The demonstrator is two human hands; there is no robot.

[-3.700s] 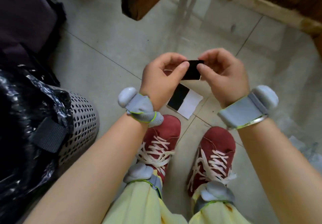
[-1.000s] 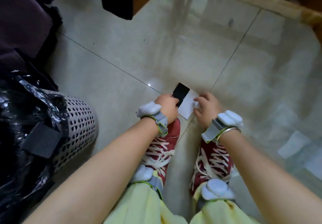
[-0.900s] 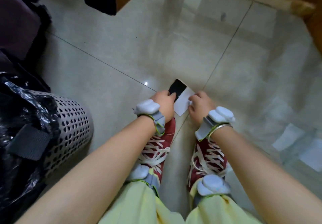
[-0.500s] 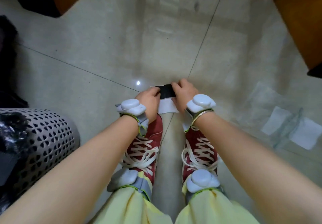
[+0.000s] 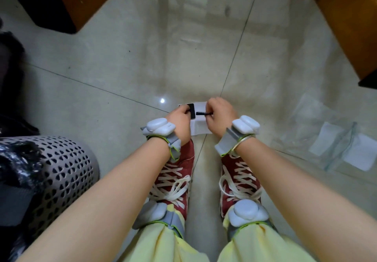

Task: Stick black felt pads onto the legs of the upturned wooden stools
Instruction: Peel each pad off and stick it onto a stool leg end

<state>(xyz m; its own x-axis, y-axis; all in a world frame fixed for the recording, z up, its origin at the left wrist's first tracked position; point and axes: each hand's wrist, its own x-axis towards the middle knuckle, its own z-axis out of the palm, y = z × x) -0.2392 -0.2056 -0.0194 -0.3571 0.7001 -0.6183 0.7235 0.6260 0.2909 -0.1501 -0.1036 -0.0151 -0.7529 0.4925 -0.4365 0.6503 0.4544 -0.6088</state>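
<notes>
Scene: a person looks down at their own two hands, held low over a tiled floor just ahead of their shoes.
Backing sheet: a small white sheet [image 5: 201, 107] lies flat on the floor [image 5: 122, 58], just in front of the shoe toes and on a grout line crossing.
Black felt pad on sheet: a dark, matte rectangle [image 5: 191, 110] sits at the sheet's left end, partly covered by fingers.
Peeled pad: a thin black felt pad [image 5: 202, 113] seen edge-on as a narrow dark strip, lifted just above the sheet between the two hands.
Left hand: the left hand [image 5: 179, 121] rests on the sheet's left end, fingers pressed down on the black rectangle.
Right hand: the right hand [image 5: 219, 113] is curled, its fingertips pinching the right end of the peeled pad.
Wrists: each wrist carries a grey strap with a pale rounded device; the ankles carry the same.
Clothing: red shoes [image 5: 173, 180] with white laces, pale yellow trousers.
Floor: glossy pale grey tiles with dark grout lines, a small bright light reflection near the sheet's left end.
Stool legs: wooden legs [image 5: 350, 27] reach in from the top right and top left corners; each shows a black end face.
Left edge: a grey perforated bin [image 5: 61, 172] lined with a black bag.
Right edge: a clear plastic bag [image 5: 342, 149] holding white sheets lies on the floor, well apart from the hands.
</notes>
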